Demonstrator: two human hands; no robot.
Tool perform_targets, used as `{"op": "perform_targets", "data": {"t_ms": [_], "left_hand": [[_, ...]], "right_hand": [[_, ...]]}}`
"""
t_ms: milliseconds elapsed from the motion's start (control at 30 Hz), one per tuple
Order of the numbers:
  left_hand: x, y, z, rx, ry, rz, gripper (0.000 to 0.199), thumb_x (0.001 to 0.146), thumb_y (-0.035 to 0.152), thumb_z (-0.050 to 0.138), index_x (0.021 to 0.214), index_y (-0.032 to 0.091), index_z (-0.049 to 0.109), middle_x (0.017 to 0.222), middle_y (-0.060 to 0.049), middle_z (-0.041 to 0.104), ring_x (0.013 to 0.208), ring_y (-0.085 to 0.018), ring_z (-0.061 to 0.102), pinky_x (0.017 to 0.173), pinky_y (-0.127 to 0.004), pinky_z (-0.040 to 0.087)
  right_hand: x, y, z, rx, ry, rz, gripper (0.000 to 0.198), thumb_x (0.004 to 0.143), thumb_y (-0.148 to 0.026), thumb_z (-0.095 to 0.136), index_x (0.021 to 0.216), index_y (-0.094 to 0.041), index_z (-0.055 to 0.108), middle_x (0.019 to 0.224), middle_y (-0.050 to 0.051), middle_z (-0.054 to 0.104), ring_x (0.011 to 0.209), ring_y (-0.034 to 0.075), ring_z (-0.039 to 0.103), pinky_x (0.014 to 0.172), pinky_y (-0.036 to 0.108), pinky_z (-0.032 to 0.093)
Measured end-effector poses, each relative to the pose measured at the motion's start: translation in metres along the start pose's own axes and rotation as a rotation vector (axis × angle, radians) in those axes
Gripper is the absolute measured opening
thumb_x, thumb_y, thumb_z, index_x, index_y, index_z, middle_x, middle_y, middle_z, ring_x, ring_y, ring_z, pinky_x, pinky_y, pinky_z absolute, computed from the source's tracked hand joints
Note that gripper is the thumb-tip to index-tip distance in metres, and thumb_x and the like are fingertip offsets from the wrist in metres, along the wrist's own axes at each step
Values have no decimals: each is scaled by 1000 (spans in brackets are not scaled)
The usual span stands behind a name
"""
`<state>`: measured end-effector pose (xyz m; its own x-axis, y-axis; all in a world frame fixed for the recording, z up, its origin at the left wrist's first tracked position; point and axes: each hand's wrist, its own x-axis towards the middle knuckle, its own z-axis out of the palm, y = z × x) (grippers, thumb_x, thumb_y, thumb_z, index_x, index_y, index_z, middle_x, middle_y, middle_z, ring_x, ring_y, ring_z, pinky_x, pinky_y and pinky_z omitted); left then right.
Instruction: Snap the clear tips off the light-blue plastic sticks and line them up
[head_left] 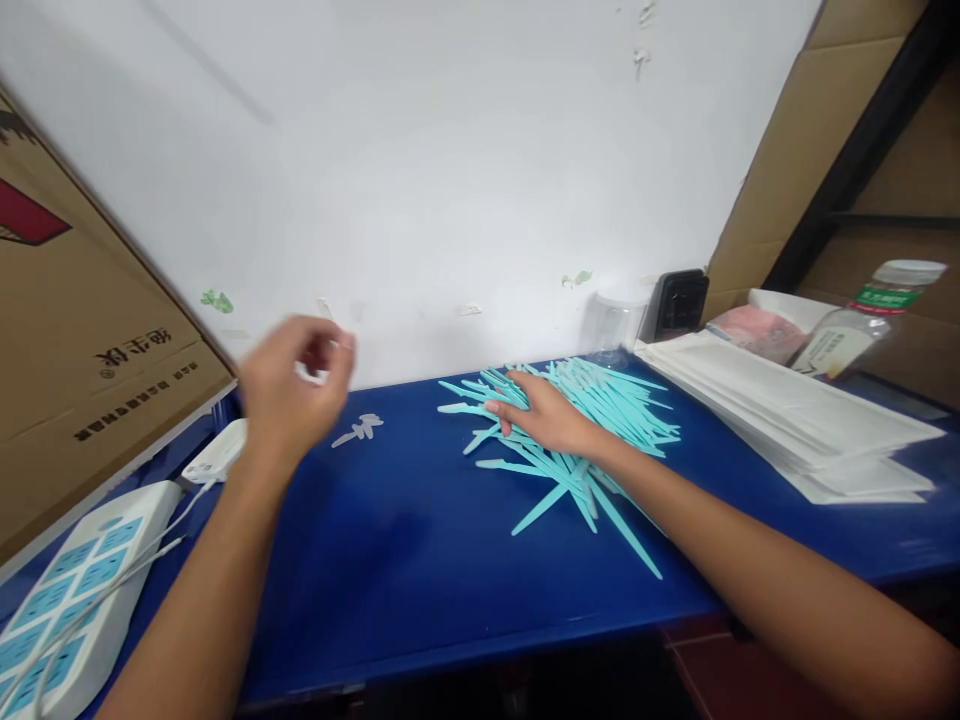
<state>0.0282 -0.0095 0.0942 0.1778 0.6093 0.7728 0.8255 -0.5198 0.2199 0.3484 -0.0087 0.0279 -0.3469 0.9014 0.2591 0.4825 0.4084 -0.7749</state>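
Note:
A heap of slim turquoise eyebrow razors is spread over the right half of the blue table, handles and tips pointing many ways. My right hand rests on the left side of this heap, thumb and fingers closed round a few razors. Raised above the table at left is my left hand, blurred, its thumb and fingertips pinched together; whatever may be between them is too small to make out. Below and right of it lie several small translucent plastic pieces, like blade covers, on the table.
A power strip with white cables and a white device line the left edge, beside a cardboard box. At right are stacked white paper sleeves, a bottle, a clear cup and a black object. A white wall stands behind.

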Motion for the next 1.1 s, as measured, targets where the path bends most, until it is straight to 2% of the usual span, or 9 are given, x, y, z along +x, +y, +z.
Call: {"op": "perform_targets", "data": {"t_ms": [100,167,233,333,433,600,733,933,1100], "left_hand": [[-13,-46,25,100,-246,-31,22,94,36,61,99,18,74,89,-6,70,83,-22,62,81,-35,51],[-22,-76,38,131,-416,-42,26,91,38,61,103,20,76,95,-9,73,90,-25,62,85,-37,49],[-28,-96,44,131,-482,-79,28,90,41,61,101,21,77,96,-10,74,92,-27,63,84,-38,48],[-30,-101,44,94,-567,-118,30,88,48,62,91,23,78,93,-9,74,91,-26,64,82,-36,48],[-31,-96,44,57,-642,-124,33,86,54,65,92,24,78,92,-9,74,93,-26,64,82,-36,48],[-39,-102,61,57,-657,-113,31,85,50,64,88,21,76,96,-11,73,96,-29,64,87,-39,48],[-44,-105,71,47,-670,-161,32,89,49,60,88,19,73,92,-11,73,90,-28,65,80,-38,48],[-39,-108,55,74,-653,-174,36,98,42,45,92,19,71,84,-8,72,79,-25,66,72,-34,45],[-38,-119,44,225,-509,-169,24,89,35,59,99,20,74,91,-9,71,90,-28,65,80,-36,48]], "right_hand": [[-1,0,2,1,-24,5,38,96,-55,60,112,-21,56,66,-1,70,57,21,58,73,38,46],[-1,1,3,-14,-20,12,41,97,-52,59,121,-18,57,67,-1,71,55,21,57,72,39,47],[0,3,5,-18,-23,44,48,98,-48,59,133,-15,53,70,2,74,55,21,59,71,41,48],[1,7,7,-5,-47,92,58,98,-44,60,144,-12,47,77,6,77,63,26,67,70,42,50],[1,7,8,-8,-49,107,60,99,-44,60,148,-11,47,79,8,77,75,29,72,71,42,52],[-1,4,9,-26,-47,126,70,100,-43,59,156,-7,38,83,7,78,82,28,74,79,40,55],[-2,4,11,-31,-59,126,68,100,-45,58,155,-10,40,80,4,77,77,26,74,81,40,55],[-2,3,11,-43,-47,139,65,100,-42,59,153,-8,43,78,5,77,82,27,74,86,41,55],[-1,2,11,-51,-46,133,63,99,-45,58,150,-9,47,77,5,77,78,28,74,84,42,54]]}}
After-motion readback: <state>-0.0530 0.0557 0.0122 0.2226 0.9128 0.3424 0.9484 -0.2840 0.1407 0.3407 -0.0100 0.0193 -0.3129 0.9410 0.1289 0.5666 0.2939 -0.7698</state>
